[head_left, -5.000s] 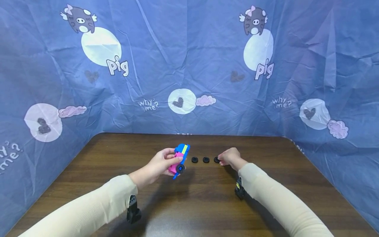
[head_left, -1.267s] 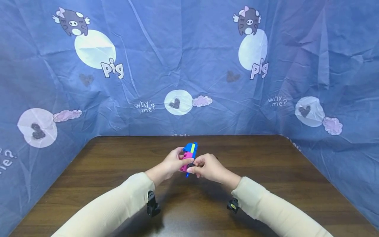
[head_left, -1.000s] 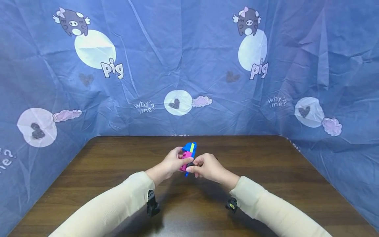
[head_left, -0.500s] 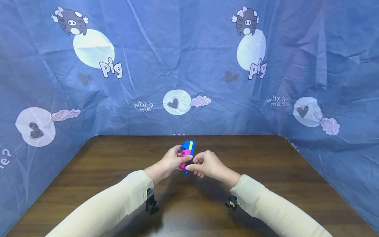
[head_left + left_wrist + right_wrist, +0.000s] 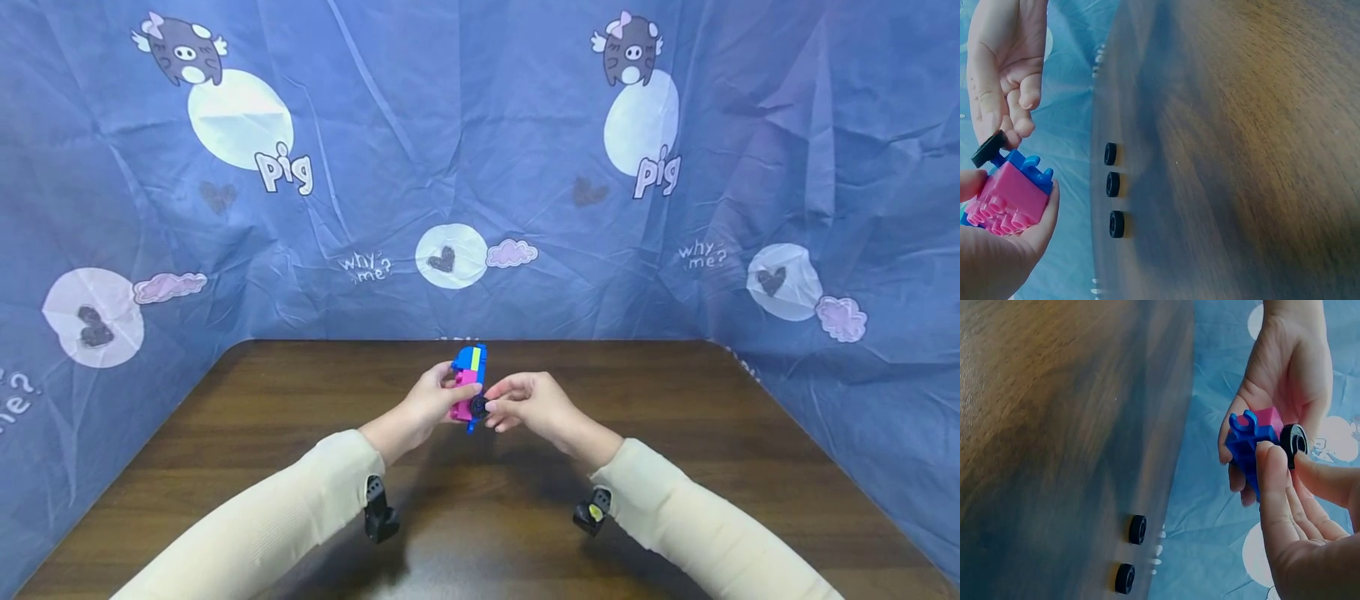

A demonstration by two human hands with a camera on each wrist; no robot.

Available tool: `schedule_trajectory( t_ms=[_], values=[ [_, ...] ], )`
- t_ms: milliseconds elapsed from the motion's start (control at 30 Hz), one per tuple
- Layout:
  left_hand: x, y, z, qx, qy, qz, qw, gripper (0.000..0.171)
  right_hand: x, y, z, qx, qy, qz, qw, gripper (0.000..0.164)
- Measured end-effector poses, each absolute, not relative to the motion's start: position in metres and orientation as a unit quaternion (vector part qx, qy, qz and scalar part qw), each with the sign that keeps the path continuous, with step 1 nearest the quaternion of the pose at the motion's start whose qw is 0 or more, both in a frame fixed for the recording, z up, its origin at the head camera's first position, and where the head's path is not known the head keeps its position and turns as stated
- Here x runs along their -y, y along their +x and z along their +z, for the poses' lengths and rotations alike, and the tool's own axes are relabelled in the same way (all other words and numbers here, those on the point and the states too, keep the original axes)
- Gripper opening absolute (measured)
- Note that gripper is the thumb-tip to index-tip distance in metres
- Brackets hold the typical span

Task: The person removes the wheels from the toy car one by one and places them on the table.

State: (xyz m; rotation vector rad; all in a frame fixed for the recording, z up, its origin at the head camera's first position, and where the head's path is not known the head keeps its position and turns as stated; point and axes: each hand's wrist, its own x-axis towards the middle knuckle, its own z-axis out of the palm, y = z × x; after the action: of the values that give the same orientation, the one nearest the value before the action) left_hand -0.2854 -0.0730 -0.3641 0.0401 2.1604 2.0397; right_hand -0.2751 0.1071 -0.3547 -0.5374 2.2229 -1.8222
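A small toy-brick car (image 5: 469,378) in pink and blue, with a yellow stripe, is held up above the table. My left hand (image 5: 426,407) grips its body, thumb on the near side. On the car's right side is a black tire (image 5: 477,407); in the left wrist view this tire (image 5: 987,151) stands tilted on a blue axle part beside the pink bricks (image 5: 1016,190). My right hand (image 5: 551,415) has thumb and index fingertips at the tire's edge. In the right wrist view they pinch loosely about the tire (image 5: 1296,445), the index against the blue base (image 5: 1249,450).
Three loose black tires lie in a row on the table: a near one (image 5: 1117,224), a middle one (image 5: 1113,184) and a far one (image 5: 1110,154). My hands hide them in the head view. A blue printed cloth (image 5: 360,308) encloses the brown wooden table (image 5: 300,383).
Five seconds ago my right hand was at a tire in the row on the table; it has since come to the tire on the car. In the last second both hands rose slightly and the right fingers loosened.
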Motion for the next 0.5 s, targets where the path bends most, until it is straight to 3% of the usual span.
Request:
schedule_trajectory(
  t_ms=[500],
  values=[
    [0.083,-0.281,-0.368,-0.701,0.024,0.705,0.100,0.057,-0.124,-0.284,-0.352,-0.714,-0.128,-0.680,0.103,0.027]
  ],
)
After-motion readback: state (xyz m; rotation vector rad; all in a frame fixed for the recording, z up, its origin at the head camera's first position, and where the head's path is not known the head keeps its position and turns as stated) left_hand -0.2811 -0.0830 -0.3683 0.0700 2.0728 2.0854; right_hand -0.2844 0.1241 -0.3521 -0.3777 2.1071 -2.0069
